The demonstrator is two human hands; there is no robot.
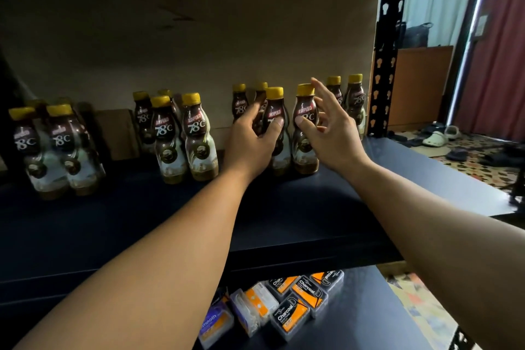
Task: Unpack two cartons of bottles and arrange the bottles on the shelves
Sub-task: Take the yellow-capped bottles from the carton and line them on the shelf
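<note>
Brown coffee bottles with yellow caps stand in groups on the dark shelf (312,207). My left hand (251,140) grips one upright bottle (274,111) in the middle group, fingers behind it and thumb on its front label. Right beside it stands another bottle (304,122). My right hand (329,128) is at this bottle's right side with fingers spread and straight, thumb tip touching its label. A group of several bottles (181,133) stands further left, and another group (54,150) at the far left. Two bottles (353,96) stand at the back right.
A black shelf post (386,51) rises at the right end. The lower shelf holds several small charcoal-labelled packets (295,304). A cardboard piece (119,133) leans against the back wall. Shoes (437,136) lie on the patterned floor beyond the shelf.
</note>
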